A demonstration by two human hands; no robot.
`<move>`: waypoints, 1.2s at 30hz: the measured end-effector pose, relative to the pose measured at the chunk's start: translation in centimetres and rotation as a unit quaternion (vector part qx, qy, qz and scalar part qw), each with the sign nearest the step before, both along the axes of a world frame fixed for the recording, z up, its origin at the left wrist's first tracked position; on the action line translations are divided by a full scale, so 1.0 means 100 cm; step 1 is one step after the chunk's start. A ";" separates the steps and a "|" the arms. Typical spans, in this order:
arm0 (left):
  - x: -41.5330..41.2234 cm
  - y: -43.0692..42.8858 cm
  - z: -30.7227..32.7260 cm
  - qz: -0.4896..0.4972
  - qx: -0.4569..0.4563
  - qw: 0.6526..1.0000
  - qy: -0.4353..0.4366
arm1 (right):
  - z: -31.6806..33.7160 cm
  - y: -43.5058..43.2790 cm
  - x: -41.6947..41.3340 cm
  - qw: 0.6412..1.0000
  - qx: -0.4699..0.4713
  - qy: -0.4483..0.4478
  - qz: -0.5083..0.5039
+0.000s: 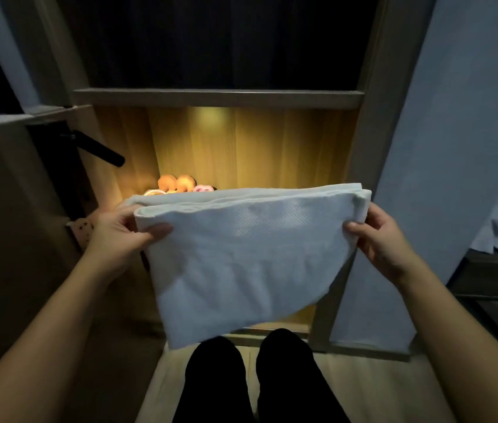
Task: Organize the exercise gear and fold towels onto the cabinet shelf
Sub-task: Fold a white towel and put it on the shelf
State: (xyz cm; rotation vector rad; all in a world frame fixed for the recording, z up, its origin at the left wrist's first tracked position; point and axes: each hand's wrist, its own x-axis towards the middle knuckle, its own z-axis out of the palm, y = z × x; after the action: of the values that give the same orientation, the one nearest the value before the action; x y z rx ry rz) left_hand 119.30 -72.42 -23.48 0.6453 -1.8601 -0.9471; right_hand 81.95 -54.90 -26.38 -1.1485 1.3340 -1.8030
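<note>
Towel [235, 257] folded, pinched between both hands' grips

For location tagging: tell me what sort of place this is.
Probably a bedroom or closet at home: a lit wooden cabinet, a door handle, and a folded towel.

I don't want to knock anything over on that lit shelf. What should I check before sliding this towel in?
1. Grip of the left hand on the towel, top left corner: ok.
2. Grip of the right hand on its top right corner: ok.
3. Fold compact: not ok, the lower edge hangs loose.
4. Front of the lit compartment open: ok.
5. Free floor space inside: cannot tell, the towel hides it.
6. Clearance from the orange items at the back left: cannot tell.
</note>
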 end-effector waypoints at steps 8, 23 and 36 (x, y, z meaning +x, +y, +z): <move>0.006 0.026 0.022 0.063 -0.035 0.996 0.057 | 0.027 0.021 0.012 0.999 -0.030 0.032 -0.028; -0.021 0.005 -0.109 0.071 0.396 0.889 -0.219 | -0.096 0.014 0.026 0.925 0.375 -0.062 -0.030; -0.058 -0.023 -0.222 0.152 0.359 0.888 -0.245 | -0.198 -0.024 0.025 0.860 0.493 -0.013 -0.133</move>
State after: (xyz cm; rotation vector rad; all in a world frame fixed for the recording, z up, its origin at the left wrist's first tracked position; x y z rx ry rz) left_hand 113.48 -74.73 -45.69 1.7067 -1.7054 -1.3470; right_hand 84.50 -57.28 -46.17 -0.3725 2.0884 -0.9723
